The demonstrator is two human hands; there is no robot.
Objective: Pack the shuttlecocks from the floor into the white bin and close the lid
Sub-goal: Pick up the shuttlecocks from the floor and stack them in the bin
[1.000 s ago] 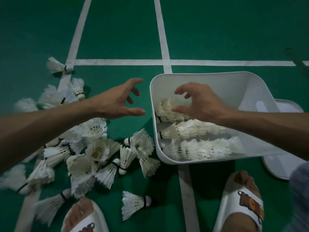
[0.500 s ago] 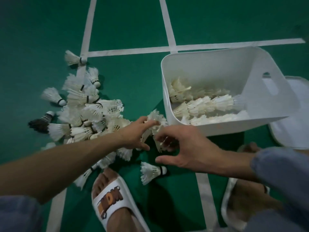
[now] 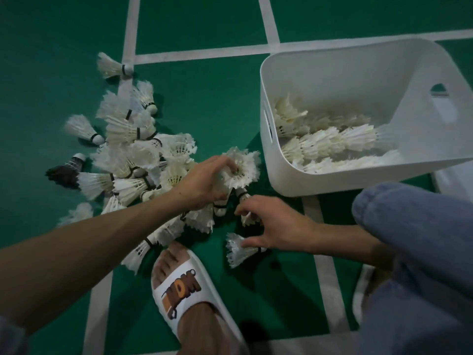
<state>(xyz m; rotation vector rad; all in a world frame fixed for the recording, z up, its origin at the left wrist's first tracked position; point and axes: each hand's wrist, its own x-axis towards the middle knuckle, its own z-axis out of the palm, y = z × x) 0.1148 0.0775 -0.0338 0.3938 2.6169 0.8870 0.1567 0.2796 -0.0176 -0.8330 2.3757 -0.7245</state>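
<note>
Grip tightened: left hand point(image 3: 204, 185) now clutches a shuttlecock point(image 3: 243, 167).

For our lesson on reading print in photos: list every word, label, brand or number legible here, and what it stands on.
White slide sandal: chunky orange-and-brown lettering on the strap, seen upside down; possibly "MOM", not surely readable.
White feather shuttlecocks: small dark print on some, too small to read.
White plastic bin: no text visible.

A shuttlecock pile point(image 3: 133, 160) lies on the floor point(image 3: 204, 98) left of the bin point(image 3: 320, 185); rows point(image 3: 332, 142) lie in the bin; the lid point(image 3: 458, 180) lies right of it.
</note>
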